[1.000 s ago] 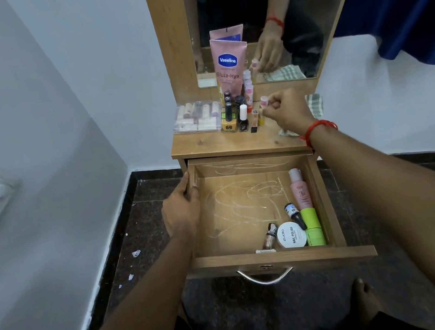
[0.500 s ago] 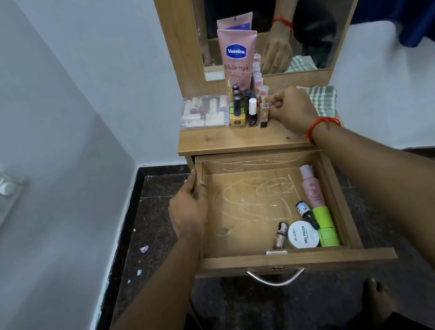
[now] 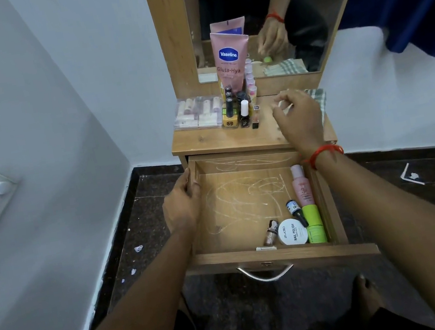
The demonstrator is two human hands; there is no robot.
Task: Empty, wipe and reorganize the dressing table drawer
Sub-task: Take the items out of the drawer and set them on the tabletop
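The drawer (image 3: pixel 248 205) stood pulled out below the counter (image 3: pixel 224 141), mostly bare, its chalk-scribbled floor showing. The left hand (image 3: pixel 182 209) gripped its near-side wall, fingers curled over the rim. Below the right hand (image 3: pixel 298 116), which hovered loosely spread and empty over the counter, a pink bottle (image 3: pixel 302 187), green tube (image 3: pixel 314 223), white jar (image 3: pixel 292 231) and two small bottles remained. Emptying seemed underway; next, that hand probably needed to dip back for these.

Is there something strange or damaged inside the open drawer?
Yes. The drawer floor and back wall carry pale scribbled marks, like scratches or chalk. The remaining items lie crowded at the right side; nothing looks spilled.
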